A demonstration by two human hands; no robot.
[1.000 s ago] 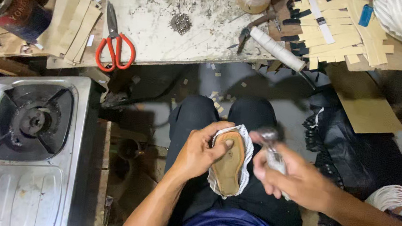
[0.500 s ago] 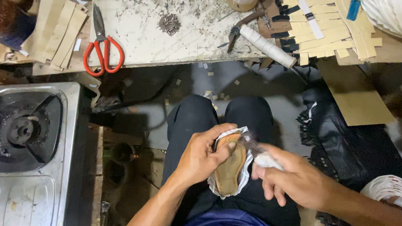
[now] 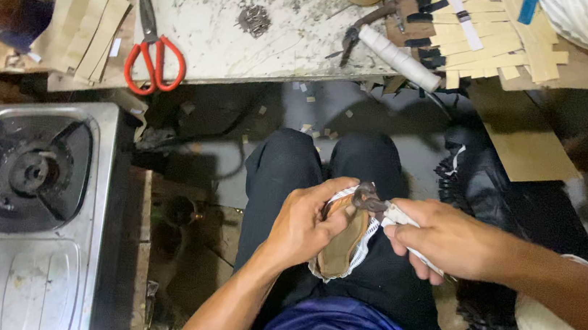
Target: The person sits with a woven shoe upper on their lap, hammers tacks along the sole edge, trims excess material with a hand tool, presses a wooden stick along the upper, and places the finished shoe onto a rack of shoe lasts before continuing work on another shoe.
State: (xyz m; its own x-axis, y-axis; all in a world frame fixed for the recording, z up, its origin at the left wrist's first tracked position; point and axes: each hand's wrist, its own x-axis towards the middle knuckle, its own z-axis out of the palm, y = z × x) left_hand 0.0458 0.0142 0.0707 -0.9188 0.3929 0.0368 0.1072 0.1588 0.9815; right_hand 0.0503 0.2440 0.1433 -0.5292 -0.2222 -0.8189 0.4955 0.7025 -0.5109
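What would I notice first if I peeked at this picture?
Probably the two hands in the middle: the left hand holds a small brown shoe piece over the lap, while the right hand presses a tool against its top. Next, the bright red scissors on the worktable above, and the gas stove at the left.

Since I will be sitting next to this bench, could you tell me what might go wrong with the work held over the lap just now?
The dark metal tool head in the right hand meets the tan shoe sole with white edging close to the left hand's thumb; a slip might pinch it. The piece is held over the lap, unsupported, so it could twist or drop. The red-handled scissors lie near the worktop edge and might get knocked off.
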